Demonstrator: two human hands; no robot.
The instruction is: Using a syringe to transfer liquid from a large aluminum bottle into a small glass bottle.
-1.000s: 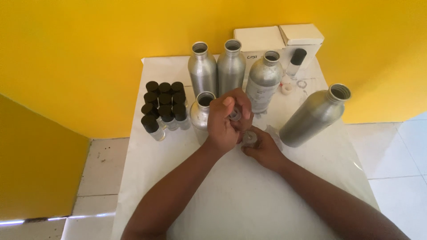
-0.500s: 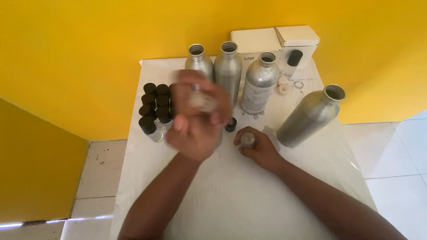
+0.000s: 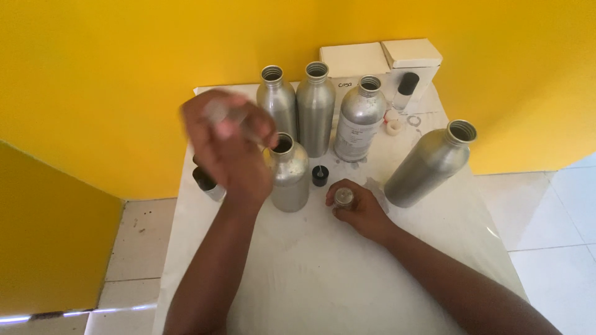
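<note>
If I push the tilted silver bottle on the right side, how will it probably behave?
The tilted silver bottle leans with its open neck up, so a push would probably topple it. Its round smooth body looks apt to roll across the white table. The metal looks stiff, unlikely to dent under a grip; with no cap on, any contents could spill.

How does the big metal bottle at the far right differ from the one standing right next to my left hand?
The far-right bottle looks larger and appears to lean, its neck pointing up and right; the bottle by the left hand is shorter and upright. The far-right one stands alone, the other partly behind the left hand. Both are silver and uncapped.
</note>
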